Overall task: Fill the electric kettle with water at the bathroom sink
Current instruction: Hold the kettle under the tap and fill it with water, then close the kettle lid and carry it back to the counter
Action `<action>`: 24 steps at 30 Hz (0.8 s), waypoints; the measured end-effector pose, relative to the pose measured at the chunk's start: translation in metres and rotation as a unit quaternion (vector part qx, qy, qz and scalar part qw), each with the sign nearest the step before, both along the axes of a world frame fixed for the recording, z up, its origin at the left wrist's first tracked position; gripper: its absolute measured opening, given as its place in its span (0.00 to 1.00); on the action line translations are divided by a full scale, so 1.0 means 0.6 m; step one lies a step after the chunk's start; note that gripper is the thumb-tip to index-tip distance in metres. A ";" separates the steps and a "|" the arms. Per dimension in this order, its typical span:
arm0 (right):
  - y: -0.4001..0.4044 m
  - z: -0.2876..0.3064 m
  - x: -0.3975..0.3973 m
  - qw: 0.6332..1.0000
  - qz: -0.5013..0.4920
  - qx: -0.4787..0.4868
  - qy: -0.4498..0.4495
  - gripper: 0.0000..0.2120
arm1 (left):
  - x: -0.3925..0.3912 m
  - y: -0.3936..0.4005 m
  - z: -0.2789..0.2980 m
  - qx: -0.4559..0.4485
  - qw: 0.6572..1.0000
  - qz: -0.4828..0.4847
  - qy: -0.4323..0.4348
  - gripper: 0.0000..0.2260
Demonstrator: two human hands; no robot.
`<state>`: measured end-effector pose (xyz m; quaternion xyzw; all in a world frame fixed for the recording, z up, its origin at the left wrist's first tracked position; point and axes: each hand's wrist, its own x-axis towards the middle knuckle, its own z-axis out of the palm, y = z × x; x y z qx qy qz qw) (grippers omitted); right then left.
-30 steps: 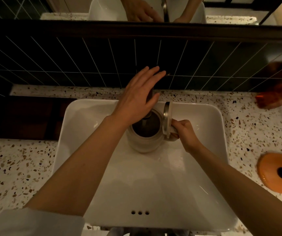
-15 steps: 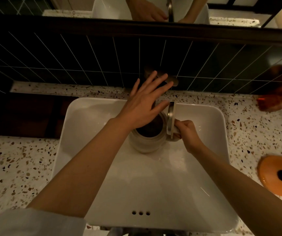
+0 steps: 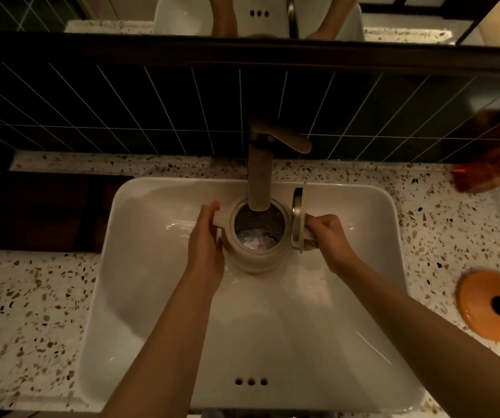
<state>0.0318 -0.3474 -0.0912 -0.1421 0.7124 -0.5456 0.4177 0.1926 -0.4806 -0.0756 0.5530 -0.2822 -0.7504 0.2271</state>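
One kettle [image 3: 256,254], one faucet [image 3: 260,173], one sink [image 3: 152,297], two hands, one orange disc [image 3: 489,306].

The right hand [image 3: 328,236] hides the kettle [image 3: 256,248] handle; an orange disc [image 3: 493,306] and an amber object [image 3: 489,164] blur at right.

Kettle [image 3: 254,254]: cream/beige body, silver metal inside w/ whitish water. Lid [image 3: 298,220]: beige rim, steel-grey underside. Tap [image 3: 260,173]: matte tan-brown. Sink [image 3: 152,267]: plain glossy white. Counter [image 3: 25,312]: off-white terrazzo w/ brown, tan & black flecks. Wall tiles [image 3: 122,110], upper half of frame: v. dark, thin pale grout lines, slanted grid. Round orange disc [image 3: 489,306], lower right, black spot at centre. Amber-red bottle [image 3: 483,173], right edge.
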 end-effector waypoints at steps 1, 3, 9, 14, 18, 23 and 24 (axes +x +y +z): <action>-0.001 0.000 0.000 1.000 0.000 -0.004 -0.006 0.20 | 0.003 0.010 -0.001 0.017 1.000 -0.006 0.015 0.20; -0.004 0.002 -0.001 1.000 0.004 -0.016 -0.014 0.20 | -0.001 0.028 -0.001 0.012 1.000 -0.007 0.021 0.23; 0.025 0.024 0.011 0.999 -0.003 -0.035 -0.029 0.21 | -0.010 0.064 0.017 0.004 1.000 -0.001 0.007 0.22; 0.066 0.028 0.034 0.998 -0.011 -0.052 -0.037 0.21 | 0.004 0.098 0.023 0.001 1.000 0.009 -0.016 0.24; 0.082 0.029 0.039 0.997 -0.010 -0.055 -0.044 0.27 | 0.008 0.113 0.029 -0.008 1.000 0.006 -0.028 0.23; 0.161 0.042 0.024 0.995 -0.018 -0.095 -0.033 0.32 | 0.005 0.183 0.063 -0.018 1.000 -0.004 -0.019 0.21; 0.179 0.050 0.019 0.994 -0.014 -0.102 -0.028 0.35 | 0.003 0.201 0.072 -0.022 1.000 -0.005 -0.016 0.21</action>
